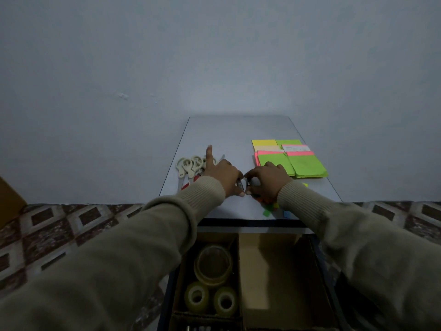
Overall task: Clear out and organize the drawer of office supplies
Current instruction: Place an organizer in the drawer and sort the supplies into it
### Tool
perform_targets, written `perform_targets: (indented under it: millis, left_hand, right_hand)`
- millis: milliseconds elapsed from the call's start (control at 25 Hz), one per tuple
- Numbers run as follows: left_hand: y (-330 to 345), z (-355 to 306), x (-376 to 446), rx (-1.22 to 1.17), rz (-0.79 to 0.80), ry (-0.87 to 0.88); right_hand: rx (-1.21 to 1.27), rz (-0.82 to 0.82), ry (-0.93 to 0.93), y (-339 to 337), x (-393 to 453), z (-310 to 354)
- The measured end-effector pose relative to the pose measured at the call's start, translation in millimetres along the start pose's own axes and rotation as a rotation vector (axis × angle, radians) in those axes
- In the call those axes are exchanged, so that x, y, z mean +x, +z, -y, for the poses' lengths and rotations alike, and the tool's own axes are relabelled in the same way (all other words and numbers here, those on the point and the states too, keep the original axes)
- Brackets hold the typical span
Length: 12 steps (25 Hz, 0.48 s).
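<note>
At six o'clock the open drawer [274, 271] holds tape rolls [210, 299]. Beyond, left hand [224, 174] and right hand [265, 181] pinch small metal clips [244, 185]; they could slip. At eleven o'clock, scissors [191, 167] risk a nudge.

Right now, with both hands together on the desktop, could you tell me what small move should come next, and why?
Probably set the small items down in one tidy group between the cream-handled scissors and the bright paper pads. Both the left hand and the right hand are curled around them there, and that stretch of grey desktop lies bare.
</note>
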State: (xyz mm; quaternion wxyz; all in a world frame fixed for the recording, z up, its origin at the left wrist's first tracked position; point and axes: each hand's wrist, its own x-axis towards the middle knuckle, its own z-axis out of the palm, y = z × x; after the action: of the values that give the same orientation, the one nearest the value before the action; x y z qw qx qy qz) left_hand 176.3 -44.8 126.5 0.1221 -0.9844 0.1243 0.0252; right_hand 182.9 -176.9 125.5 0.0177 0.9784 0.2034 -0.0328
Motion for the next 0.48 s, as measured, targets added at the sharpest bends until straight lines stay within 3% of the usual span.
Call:
perform_targets:
  millis: [480]
  left_hand:
    - [-9,12,-104,-0.059,-0.084,-0.013]
  right_hand:
    - [0.065,-0.080,-0.091,-22,-67,32]
